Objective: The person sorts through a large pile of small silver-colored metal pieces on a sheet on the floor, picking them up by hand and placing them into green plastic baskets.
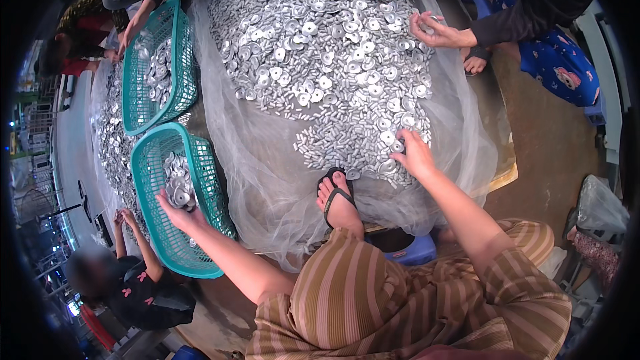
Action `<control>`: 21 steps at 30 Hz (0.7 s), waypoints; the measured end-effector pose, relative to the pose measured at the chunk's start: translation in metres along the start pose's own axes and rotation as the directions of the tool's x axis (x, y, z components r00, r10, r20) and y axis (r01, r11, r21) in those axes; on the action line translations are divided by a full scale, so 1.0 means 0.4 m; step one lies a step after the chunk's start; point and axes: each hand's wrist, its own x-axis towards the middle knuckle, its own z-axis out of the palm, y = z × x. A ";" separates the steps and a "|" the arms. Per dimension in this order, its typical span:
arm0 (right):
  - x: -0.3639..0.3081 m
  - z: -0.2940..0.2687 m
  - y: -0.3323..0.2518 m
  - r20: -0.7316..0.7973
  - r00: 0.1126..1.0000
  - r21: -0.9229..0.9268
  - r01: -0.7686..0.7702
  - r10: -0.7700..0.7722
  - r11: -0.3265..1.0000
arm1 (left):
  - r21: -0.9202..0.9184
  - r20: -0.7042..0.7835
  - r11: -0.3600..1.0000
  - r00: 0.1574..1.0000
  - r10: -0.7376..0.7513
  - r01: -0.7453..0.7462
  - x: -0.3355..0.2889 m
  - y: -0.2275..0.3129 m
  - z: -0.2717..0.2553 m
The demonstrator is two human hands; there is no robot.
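Observation:
My left hand (179,216) reaches over the near teal plastic basket (212,193), its fingers curled around several round silver metal discs (180,197). More discs lie in that basket; where the held ones end and the pile begins is hard to tell. At the near right edge of a heap of small metal parts, my right hand (417,156) has thumb and fingers closed on a metal disc (398,147). The heap mixes dished discs with center holes (325,83) and short silver cylindrical pieces (327,143).
Translucent plastic sheeting (250,160) lies under the heap. A second teal basket (177,60) with discs stands beyond the first. Other people's hands (437,32) work around the far side. My sandaled foot (341,203) rests at the near edge, beside a blue plastic stool (417,251).

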 end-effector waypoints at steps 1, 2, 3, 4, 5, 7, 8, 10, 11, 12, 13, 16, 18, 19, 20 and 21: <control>0.002 0.008 0.007 0.009 1.000 0.016 -0.023 0.023 1.000 | 0.524 -0.129 0.825 0.938 0.322 -0.211 0.009 -0.001 -0.006; 0.011 0.004 -0.001 0.011 1.000 0.023 -0.007 0.006 1.000 | 0.897 -0.069 0.379 0.774 0.630 -0.228 0.017 0.001 -0.009; 0.016 -0.002 -0.005 0.015 1.000 0.029 0.005 -0.005 1.000 | 0.848 0.042 0.397 0.792 0.609 -0.351 -0.002 0.013 0.011; 0.022 -0.003 -0.007 0.020 1.000 0.036 0.017 -0.017 0.999 | 0.781 0.155 0.418 0.793 0.589 -0.464 -0.036 0.015 0.044; 0.025 -0.006 0.005 -0.014 1.000 0.110 0.022 -0.020 0.994 | 0.695 0.271 0.447 0.780 0.564 -0.564 -0.092 0.004 0.094; 0.029 -0.006 0.037 -0.080 0.997 0.255 0.040 -0.020 0.966 | 0.468 0.621 0.714 0.768 0.153 -0.521 -0.251 -0.026 0.213; 0.028 -0.002 0.051 -0.157 0.987 0.336 0.079 -0.027 0.939 | 0.535 0.718 0.635 0.696 0.006 -0.558 -0.367 -0.018 0.267; 0.029 -0.008 0.036 0.042 0.989 0.733 -0.128 0.143 0.668 | 0.299 0.933 0.675 0.354 -0.059 -0.675 -0.489 -0.131 0.265; 0.026 -0.007 0.042 0.167 0.965 0.853 -0.245 0.204 0.462 | 0.198 0.979 0.619 0.182 -0.089 -0.760 -0.551 -0.139 0.268; 0.021 -0.022 0.031 0.259 0.950 0.839 -0.311 0.175 0.447 | 0.163 0.987 0.570 0.128 -0.101 -0.805 -0.587 -0.160 0.262; 0.019 -0.012 0.038 0.201 0.969 0.774 -0.247 0.143 0.584 | 0.114 0.992 0.521 0.067 -0.108 -0.846 -0.608 -0.187 0.261; -0.021 0.010 0.032 0.081 0.996 0.377 0.002 -0.036 0.926 | 0.064 0.996 0.459 0.027 -0.088 -0.886 -0.625 -0.226 0.270; -0.052 0.021 -0.001 0.072 0.977 0.121 0.190 -0.200 0.974 | 0.018 1.000 0.546 0.005 -0.024 -0.838 -0.637 -0.234 0.279; -0.061 0.026 -0.006 0.084 0.957 -0.011 0.281 -0.279 0.960 | -0.007 1.000 0.586 -0.003 0.008 -0.810 -0.645 -0.236 0.282; -0.063 0.038 -0.001 0.124 0.955 -0.085 0.280 -0.269 0.956 | 0.015 1.000 0.571 0.003 -0.022 -0.821 -0.657 -0.220 0.289; -0.067 0.045 0.003 0.100 0.955 -0.099 0.288 -0.278 0.953 | 0.036 0.999 0.554 0.009 -0.052 -0.832 -0.671 -0.196 0.295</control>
